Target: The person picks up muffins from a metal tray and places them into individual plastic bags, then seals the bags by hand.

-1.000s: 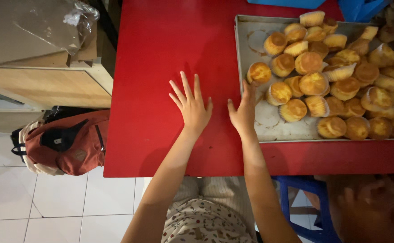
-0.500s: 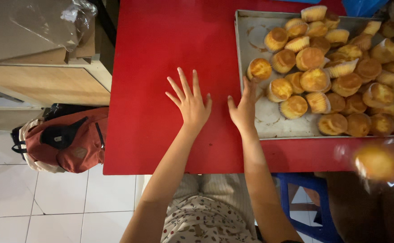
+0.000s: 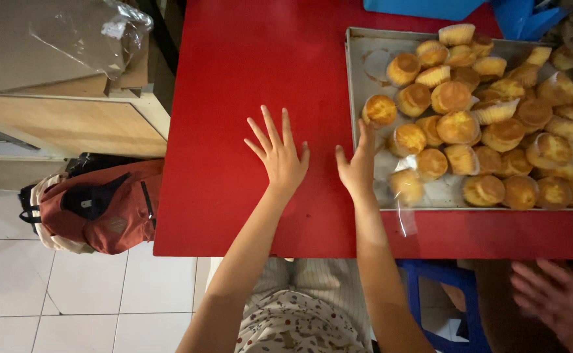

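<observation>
My left hand [image 3: 278, 154] lies flat on the red table [image 3: 247, 78], fingers spread, holding nothing. My right hand [image 3: 358, 163] rests open against the left rim of a metal baking tray [image 3: 355, 78], fingertips at the tray's edge. The tray holds several golden muffins [image 3: 456, 124] in paper cups. A muffin in a clear plastic wrapper [image 3: 406, 186] lies at the tray's near left corner, just right of my right hand.
Another person's hand [image 3: 554, 301] shows blurred at the bottom right. A blue stool [image 3: 430, 294] stands under the table. A red backpack [image 3: 100, 206] lies on the tiled floor at left, below a wooden cabinet [image 3: 70, 117]. Blue items [image 3: 430, 8] sit at the table's far edge.
A wrapped muffin has landed at the tray's near left corner; half a second ago it was blurred in the air at the lower right. Both my hands have stayed in place.
</observation>
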